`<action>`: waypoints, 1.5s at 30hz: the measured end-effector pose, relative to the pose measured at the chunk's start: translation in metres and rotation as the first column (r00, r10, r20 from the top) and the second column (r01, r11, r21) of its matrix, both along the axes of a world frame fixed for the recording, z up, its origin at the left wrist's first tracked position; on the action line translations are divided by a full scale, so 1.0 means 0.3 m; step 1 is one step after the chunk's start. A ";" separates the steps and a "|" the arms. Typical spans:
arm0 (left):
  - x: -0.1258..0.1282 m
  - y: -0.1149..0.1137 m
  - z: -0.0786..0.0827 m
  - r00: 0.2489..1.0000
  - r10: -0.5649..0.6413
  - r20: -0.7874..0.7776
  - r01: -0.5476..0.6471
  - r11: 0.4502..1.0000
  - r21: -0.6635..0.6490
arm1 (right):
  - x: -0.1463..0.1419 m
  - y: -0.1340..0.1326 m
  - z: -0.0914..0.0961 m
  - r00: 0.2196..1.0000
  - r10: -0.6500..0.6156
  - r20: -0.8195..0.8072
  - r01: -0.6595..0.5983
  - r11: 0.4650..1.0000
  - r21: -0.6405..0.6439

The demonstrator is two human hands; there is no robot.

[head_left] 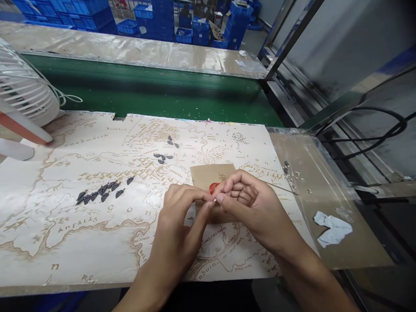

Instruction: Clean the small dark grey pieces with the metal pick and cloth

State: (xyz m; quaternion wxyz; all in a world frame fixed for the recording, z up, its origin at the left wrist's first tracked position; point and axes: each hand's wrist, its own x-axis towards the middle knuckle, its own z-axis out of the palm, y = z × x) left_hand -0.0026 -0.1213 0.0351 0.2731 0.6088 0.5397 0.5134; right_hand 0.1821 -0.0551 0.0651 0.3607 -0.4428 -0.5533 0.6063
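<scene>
workbench (65, 288) | printed map sheet (55, 225) | dark leaf-shaped pieces (100, 192) | kraft card (204, 175) | crumpled white paper (333, 229)

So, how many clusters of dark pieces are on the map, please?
3 on the map: upper cluster, middle cluster, and long row at left; more may be hidden.

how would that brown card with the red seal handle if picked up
The brown card looks thin and flat, so probably light and floppy. The red seal looks like a hard raised blob, likely stiffer and possibly brittle if bent. Lying flat on the map, the card may need an edge lifted first.
</scene>
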 end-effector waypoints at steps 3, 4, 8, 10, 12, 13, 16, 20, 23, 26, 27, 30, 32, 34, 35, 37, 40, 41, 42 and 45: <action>0.007 -0.003 -0.007 0.959 0.016 0.282 0.051 0.972 -0.229 | 0.000 -0.019 -0.008 0.999 -0.023 -0.038 0.027 0.994 0.106; 0.008 -0.003 -0.008 0.931 0.037 0.363 0.076 0.954 -0.291 | -0.001 -0.026 -0.012 0.999 -0.025 -0.044 0.031 0.989 0.142; 0.009 0.004 -0.006 0.847 0.101 0.521 0.129 0.914 -0.385 | -0.011 -0.050 -0.026 0.999 -0.030 -0.039 0.038 0.971 0.237; 0.009 0.008 -0.004 0.825 0.109 0.554 0.148 0.905 -0.399 | -0.018 -0.056 -0.031 0.998 -0.040 -0.043 0.050 0.965 0.256; 0.009 0.010 -0.004 0.806 0.111 0.582 0.170 0.897 -0.408 | -0.026 -0.058 -0.035 0.997 -0.048 -0.053 0.060 0.964 0.258; 0.011 0.010 -0.005 0.798 0.111 0.592 0.181 0.894 -0.411 | -0.030 -0.060 -0.036 0.997 -0.049 -0.061 0.063 0.965 0.255; 0.018 0.007 -0.010 0.793 0.102 0.601 0.206 0.883 -0.422 | -0.035 -0.064 -0.043 0.995 -0.050 -0.087 0.070 0.967 0.246; -0.002 0.018 -0.017 0.893 0.047 0.448 0.169 0.887 -0.430 | -0.016 -0.056 -0.057 0.997 -0.057 -0.043 0.067 0.957 0.281; -0.083 0.057 -0.027 0.997 0.055 0.058 -0.034 0.950 -0.309 | 0.022 -0.023 -0.065 0.987 -0.138 0.088 0.094 0.920 0.380; -0.208 0.118 -0.049 0.894 0.157 -0.420 -0.206 0.976 -0.073 | 0.065 0.016 -0.068 0.929 -0.221 0.297 0.058 0.879 0.473; -0.250 0.139 -0.059 0.834 0.174 -0.524 -0.218 0.976 -0.023 | 0.076 0.026 -0.068 0.907 -0.219 0.361 0.019 0.875 0.483; -0.347 0.190 -0.092 0.706 0.165 -0.689 -0.208 0.978 0.021 | 0.090 0.039 -0.071 0.864 -0.151 0.480 -0.117 0.868 0.483; -0.380 0.209 -0.112 0.681 0.137 -0.719 -0.186 0.982 0.010 | 0.088 0.040 -0.075 0.851 -0.097 0.516 -0.197 0.852 0.486; -0.394 0.220 -0.128 0.687 0.124 -0.716 -0.168 0.986 0.009 | 0.083 0.040 -0.080 0.841 -0.068 0.537 -0.249 0.832 0.496; -0.397 0.224 -0.133 0.696 0.125 -0.707 -0.165 0.986 0.013 | 0.082 0.041 -0.082 0.836 -0.061 0.546 -0.266 0.825 0.498; -0.401 0.231 -0.140 0.713 0.132 -0.689 -0.159 0.987 0.025 | 0.082 0.045 -0.084 0.824 -0.058 0.564 -0.284 0.819 0.499; -0.411 0.242 -0.141 0.726 0.116 -0.678 -0.127 0.991 0.034 | 0.083 0.048 -0.082 0.809 -0.041 0.587 -0.308 0.821 0.482; -0.415 0.246 -0.139 0.728 0.103 -0.678 -0.110 0.993 0.032 | 0.082 0.048 -0.080 0.805 -0.028 0.593 -0.319 0.822 0.471; -0.419 0.251 -0.137 0.732 0.087 -0.676 -0.092 0.995 0.029 | 0.080 0.048 -0.078 0.801 -0.013 0.598 -0.329 0.825 0.460; -0.426 0.262 -0.130 0.749 0.039 -0.661 -0.033 0.999 0.023 | 0.072 0.050 -0.074 0.799 0.022 0.601 -0.347 0.833 0.430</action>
